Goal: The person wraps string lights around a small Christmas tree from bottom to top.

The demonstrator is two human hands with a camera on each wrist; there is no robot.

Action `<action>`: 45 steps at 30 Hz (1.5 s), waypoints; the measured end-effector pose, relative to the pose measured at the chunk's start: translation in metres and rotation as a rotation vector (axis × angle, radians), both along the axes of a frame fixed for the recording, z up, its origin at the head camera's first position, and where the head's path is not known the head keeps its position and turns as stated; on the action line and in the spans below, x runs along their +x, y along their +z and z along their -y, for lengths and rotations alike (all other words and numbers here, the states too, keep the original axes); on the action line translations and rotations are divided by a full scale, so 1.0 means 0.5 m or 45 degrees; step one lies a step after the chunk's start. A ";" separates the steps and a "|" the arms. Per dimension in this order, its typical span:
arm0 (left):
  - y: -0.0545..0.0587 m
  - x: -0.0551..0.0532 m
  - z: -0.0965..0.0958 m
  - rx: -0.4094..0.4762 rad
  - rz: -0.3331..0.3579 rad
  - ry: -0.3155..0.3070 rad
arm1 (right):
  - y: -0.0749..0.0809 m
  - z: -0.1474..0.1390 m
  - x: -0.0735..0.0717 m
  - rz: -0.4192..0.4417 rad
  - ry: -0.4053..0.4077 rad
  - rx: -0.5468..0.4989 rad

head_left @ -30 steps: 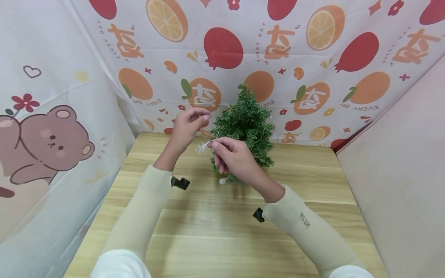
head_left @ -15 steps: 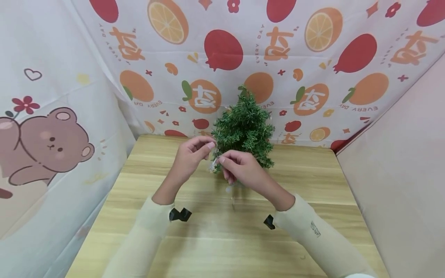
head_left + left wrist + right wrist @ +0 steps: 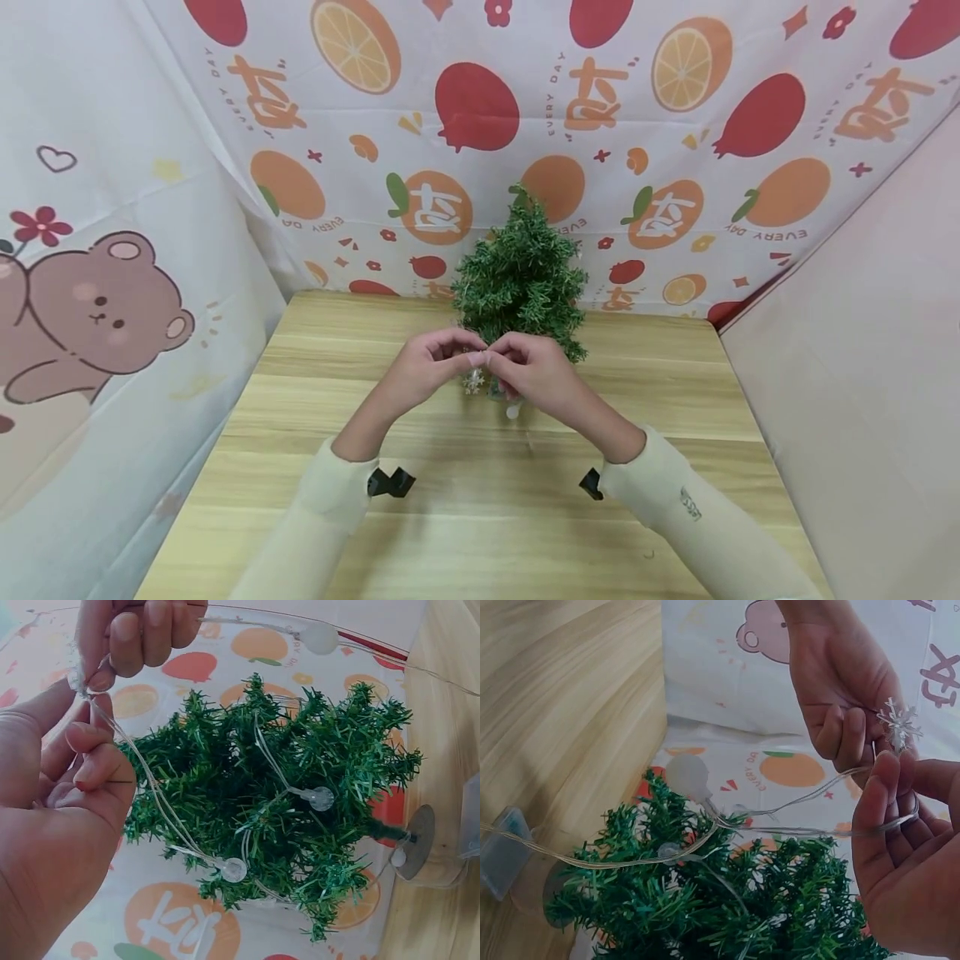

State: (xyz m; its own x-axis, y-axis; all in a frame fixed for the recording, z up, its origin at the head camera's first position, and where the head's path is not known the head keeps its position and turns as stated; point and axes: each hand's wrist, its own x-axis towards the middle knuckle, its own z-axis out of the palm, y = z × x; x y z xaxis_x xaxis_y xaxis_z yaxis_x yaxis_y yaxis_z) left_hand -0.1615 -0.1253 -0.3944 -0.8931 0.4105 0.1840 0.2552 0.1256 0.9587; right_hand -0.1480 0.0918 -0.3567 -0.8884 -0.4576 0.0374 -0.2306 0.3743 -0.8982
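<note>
A small green artificial Christmas tree (image 3: 521, 283) stands at the table's back. A string of fairy lights (image 3: 154, 776) with clear and white round bulbs runs over its branches and to my hands. My right hand (image 3: 536, 367) pinches the wire at the base of a clear snowflake light (image 3: 898, 726), as the right wrist view shows. Opposite it, my left hand (image 3: 435, 371) pinches the same wire, and the fingertips of both hands meet in front of the lower left branches. A loop of wire passes across the right fingers (image 3: 877, 825). A white ball bulb (image 3: 513, 411) hangs below my right hand.
The tree has a round base (image 3: 420, 844). A clear plastic box (image 3: 506, 847) sits beside it. A wooden table (image 3: 450, 533) spreads in front, with a fruit-print cloth (image 3: 555, 83) behind and a bear-print cloth (image 3: 112, 308) at left.
My left hand has come down and right to meet the right hand. The right hand, with the snowflake light, has moved slightly down and right. The white bulb has shifted right.
</note>
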 end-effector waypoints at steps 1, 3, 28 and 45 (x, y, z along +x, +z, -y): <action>-0.002 0.000 0.001 -0.006 0.005 -0.003 | -0.001 -0.001 0.000 0.003 0.002 0.000; -0.004 0.001 0.002 -0.026 0.011 -0.001 | -0.003 -0.004 0.000 -0.007 -0.003 0.002; -0.015 0.000 0.010 -0.028 -0.047 0.095 | 0.027 -0.131 -0.021 0.298 0.139 -0.057; -0.017 -0.001 0.027 -0.028 -0.048 0.192 | 0.045 -0.222 -0.028 0.272 0.257 -0.003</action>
State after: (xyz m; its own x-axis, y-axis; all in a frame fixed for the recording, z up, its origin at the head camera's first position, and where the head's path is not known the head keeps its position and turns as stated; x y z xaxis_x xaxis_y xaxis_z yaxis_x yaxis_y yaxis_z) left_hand -0.1621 -0.1389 -0.4031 -0.9375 0.2770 0.2106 0.2674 0.1863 0.9454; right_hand -0.1618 0.2026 -0.3341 -0.7673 -0.6260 -0.1393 -0.1060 0.3380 -0.9352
